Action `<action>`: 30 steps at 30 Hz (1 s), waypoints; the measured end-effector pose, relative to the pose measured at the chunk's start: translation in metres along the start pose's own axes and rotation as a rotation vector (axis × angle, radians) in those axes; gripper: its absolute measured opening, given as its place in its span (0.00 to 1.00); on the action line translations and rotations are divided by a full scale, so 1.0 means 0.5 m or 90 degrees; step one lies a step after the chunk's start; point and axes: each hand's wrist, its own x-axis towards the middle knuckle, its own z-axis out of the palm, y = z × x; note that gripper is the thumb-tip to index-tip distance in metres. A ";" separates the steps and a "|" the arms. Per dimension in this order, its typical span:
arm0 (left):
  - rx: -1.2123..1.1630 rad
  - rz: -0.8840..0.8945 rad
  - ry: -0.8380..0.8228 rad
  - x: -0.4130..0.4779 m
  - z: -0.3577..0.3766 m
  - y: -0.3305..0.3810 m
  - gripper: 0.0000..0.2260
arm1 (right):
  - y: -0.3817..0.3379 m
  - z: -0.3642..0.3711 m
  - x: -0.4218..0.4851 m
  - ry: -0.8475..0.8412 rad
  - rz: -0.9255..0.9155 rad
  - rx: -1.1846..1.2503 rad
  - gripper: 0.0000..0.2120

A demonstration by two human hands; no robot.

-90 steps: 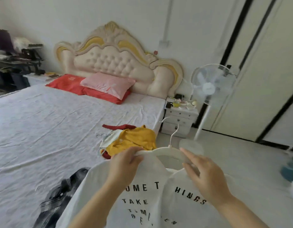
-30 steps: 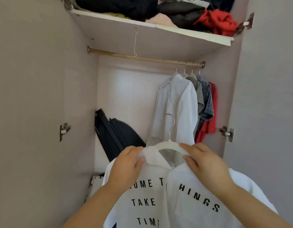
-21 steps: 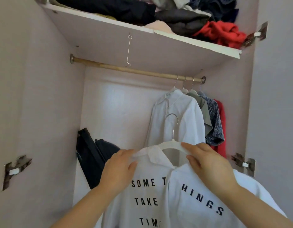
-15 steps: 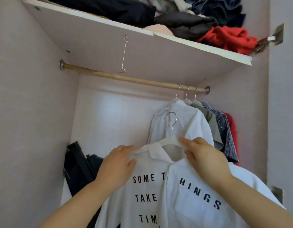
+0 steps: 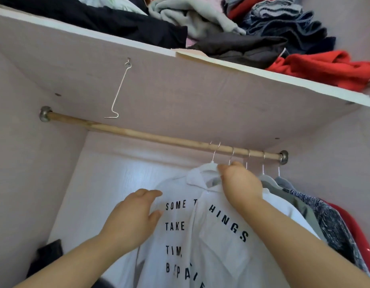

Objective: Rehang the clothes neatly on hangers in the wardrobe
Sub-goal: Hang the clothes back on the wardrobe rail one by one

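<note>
A white shirt (image 5: 211, 235) with black lettering hangs on a white hanger (image 5: 209, 168). The hanger's metal hook (image 5: 215, 149) sits over the wooden rod (image 5: 138, 136), left of the other hangers. My right hand (image 5: 240, 183) grips the hanger and collar at the neck. My left hand (image 5: 134, 217) lies against the shirt's left shoulder with its fingers apart, gripping nothing. Several garments hang to the right: another white shirt (image 5: 284, 202) behind, a grey-green one (image 5: 304, 206), a dark patterned one (image 5: 333, 225) and a red one (image 5: 358, 240).
The shelf (image 5: 180, 94) above the rod carries a pile of folded clothes (image 5: 242, 32). A bent wire hook (image 5: 119, 92) dangles under the shelf. A dark bag (image 5: 49, 252) sits low at the left. The rod's left half is bare.
The view turned from the bed to the wardrobe. Both hands raised the shirt, and its hook now rests over the rod. My left hand has loosened its hold on the shoulder.
</note>
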 end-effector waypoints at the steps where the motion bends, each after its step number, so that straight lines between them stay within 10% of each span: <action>1: 0.009 0.000 0.003 0.015 0.005 -0.001 0.21 | 0.003 0.005 0.020 0.005 0.003 -0.003 0.13; 30: 0.020 -0.030 -0.069 -0.041 0.040 -0.065 0.21 | 0.015 0.106 0.014 0.011 -0.005 -0.079 0.20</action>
